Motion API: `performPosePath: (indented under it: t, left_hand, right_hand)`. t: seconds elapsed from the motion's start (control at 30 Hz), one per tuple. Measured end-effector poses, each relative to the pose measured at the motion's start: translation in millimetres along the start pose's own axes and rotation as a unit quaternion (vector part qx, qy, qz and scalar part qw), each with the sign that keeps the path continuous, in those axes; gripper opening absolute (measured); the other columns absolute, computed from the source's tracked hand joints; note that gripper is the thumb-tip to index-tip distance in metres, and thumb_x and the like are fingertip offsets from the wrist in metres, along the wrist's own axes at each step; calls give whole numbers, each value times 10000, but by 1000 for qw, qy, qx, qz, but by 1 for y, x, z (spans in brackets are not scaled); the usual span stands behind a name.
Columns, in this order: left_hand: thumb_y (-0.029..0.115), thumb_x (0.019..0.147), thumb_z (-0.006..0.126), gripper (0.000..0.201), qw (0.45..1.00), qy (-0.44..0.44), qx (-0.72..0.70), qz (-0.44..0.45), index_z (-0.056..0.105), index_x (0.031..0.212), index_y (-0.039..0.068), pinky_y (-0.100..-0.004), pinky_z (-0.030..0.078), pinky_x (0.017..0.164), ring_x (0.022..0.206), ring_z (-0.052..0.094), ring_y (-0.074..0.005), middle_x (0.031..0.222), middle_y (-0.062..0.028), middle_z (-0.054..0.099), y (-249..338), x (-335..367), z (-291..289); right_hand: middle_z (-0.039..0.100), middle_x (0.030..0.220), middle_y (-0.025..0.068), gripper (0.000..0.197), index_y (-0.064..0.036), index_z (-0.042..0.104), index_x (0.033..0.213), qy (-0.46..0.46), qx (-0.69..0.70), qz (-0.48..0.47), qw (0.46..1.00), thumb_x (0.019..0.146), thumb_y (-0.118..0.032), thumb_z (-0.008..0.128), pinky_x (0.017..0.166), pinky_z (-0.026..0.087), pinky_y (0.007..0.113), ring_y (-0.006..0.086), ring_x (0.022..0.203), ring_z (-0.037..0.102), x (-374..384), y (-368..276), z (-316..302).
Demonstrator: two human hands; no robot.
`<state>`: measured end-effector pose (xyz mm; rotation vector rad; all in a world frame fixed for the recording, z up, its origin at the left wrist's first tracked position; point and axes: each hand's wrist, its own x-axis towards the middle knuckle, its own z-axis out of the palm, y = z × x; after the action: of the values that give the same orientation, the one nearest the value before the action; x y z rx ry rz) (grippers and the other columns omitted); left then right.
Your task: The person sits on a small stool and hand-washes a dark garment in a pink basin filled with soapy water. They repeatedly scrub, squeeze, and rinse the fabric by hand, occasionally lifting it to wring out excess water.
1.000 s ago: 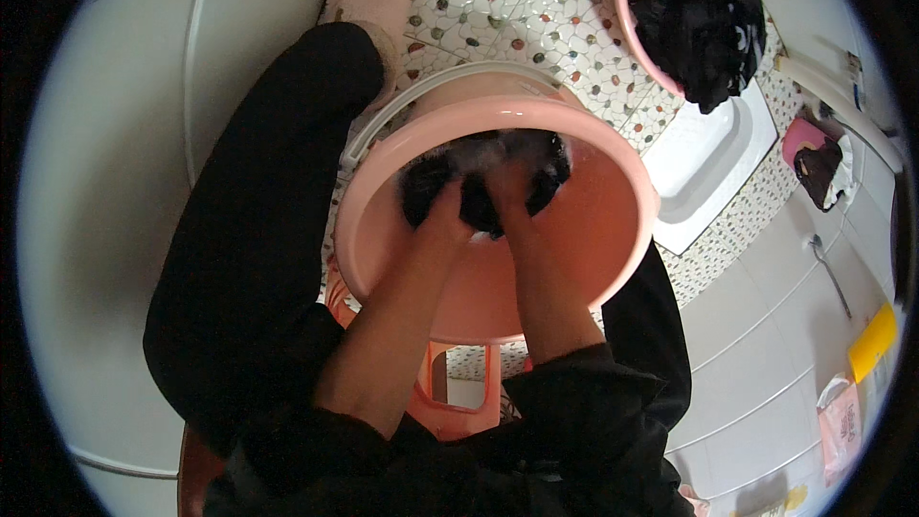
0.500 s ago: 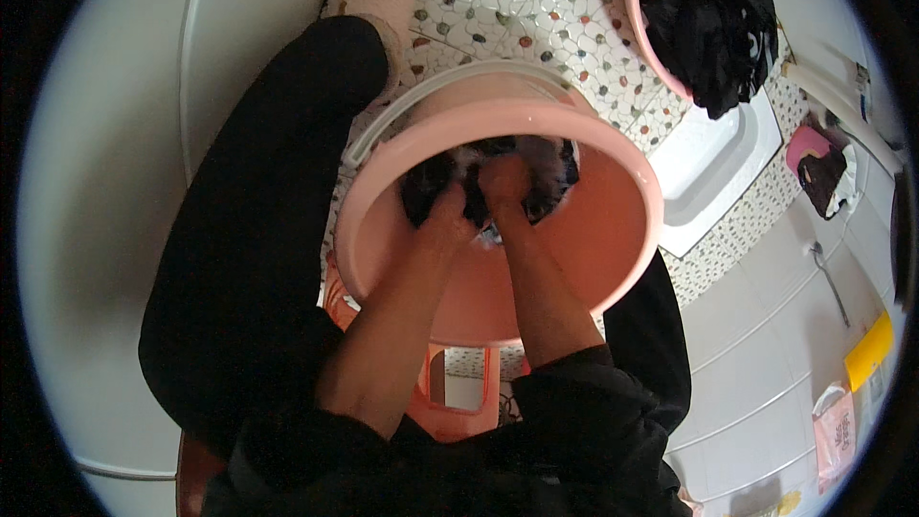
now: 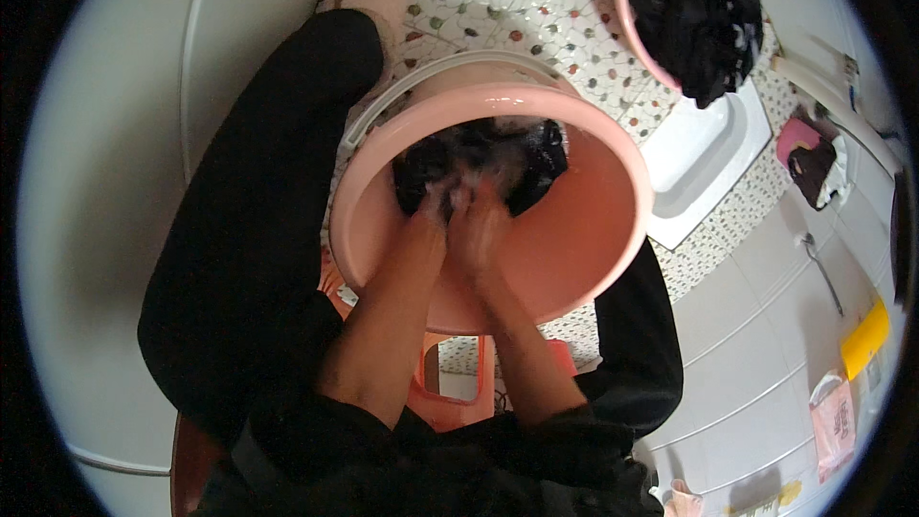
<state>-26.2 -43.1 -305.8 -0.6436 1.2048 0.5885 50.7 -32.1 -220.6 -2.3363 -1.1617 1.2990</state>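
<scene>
Wet black cloth (image 3: 531,172) lies in a pink bucket (image 3: 617,230) that tilts toward me between my legs. A little pale foam shows around the cloth. Both forearms reach down into the bucket, and my hands are close together at the cloth's near edge. My left hand (image 3: 433,209) is closed on part of the black cloth. Just to its right, my right hand (image 3: 479,225) is against the cloth, its fingers smeared by motion. The bucket's white handle (image 3: 378,115) rests along the far side.
A pink basin (image 3: 627,14) heaped with black clothes (image 3: 699,19) sits at the far right, beside a white squat toilet (image 3: 670,215). An orange plastic stool (image 3: 459,412) stands under the bucket's near side. The floor (image 3: 479,0) is pebble-patterned. Pale walls (image 3: 115,182) flank me.
My right hand has drawn back toward me and left, now beside the left hand. More of the black cloth shows beyond them. The view has shifted slightly.
</scene>
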Motion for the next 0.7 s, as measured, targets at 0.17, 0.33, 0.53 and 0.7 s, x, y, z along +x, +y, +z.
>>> performPosePath:
  t: [0.17,0.33,0.53,0.7]
  left_hand:
    - [290,1005,535,367,995,97,-18,9,531,1291,60,-529,456,1028,1204,544,-315,1281,-132,595,-15,6,43]
    - [408,982,541,444,991,71,-83,-77,564,1301,100,-406,466,1017,1187,550,-254,1282,-92,585,1,0,41]
    - [343,1028,490,414,990,-90,-16,112,549,1340,78,-416,442,1030,1211,529,-260,1344,-112,565,-27,10,-25]
    - [373,1003,539,458,992,101,74,12,518,1368,96,-406,453,1007,1201,527,-254,1339,-96,555,-19,20,-2]
  right_hand:
    - [660,1038,275,317,15,653,1127,-60,-185,16,981,942,-223,553,818,509,502,412,912,650,109,116,43]
    - [563,1272,264,333,5,645,1147,8,31,50,998,958,-250,544,970,431,515,423,1157,537,77,94,30]
    - [587,1055,249,319,5,642,1067,25,19,-84,996,954,-289,588,876,470,463,418,981,579,-22,-1,-1]
    - [624,1027,252,293,24,633,1066,-40,-69,150,985,941,-235,577,833,500,458,385,957,618,65,48,25]
